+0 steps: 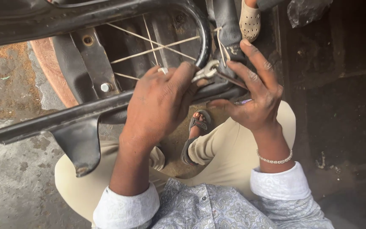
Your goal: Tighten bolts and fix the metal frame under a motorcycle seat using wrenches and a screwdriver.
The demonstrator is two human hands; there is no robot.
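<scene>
Spanner (206,71) of bright metal, its open end set against the black tubular frame (43,123) of a two-wheeler, sits pinched in the fingers of a person's left hand (159,101), which is closed around its shaft just below the curved frame loop (204,29). The right hand (255,95) is spread open, fingers splayed, its fingertips resting on the dark padded part (227,29) beside the spanner's head and gripping nothing. Behind the frame, thin wheel spokes (153,44) cross a rust-coloured rim (54,72). The person squats in beige trousers (234,144) and a patterned shirt, a beaded bracelet (275,160) on the right wrist, one sandalled foot (195,127) on the stained concrete floor (9,169)
</scene>
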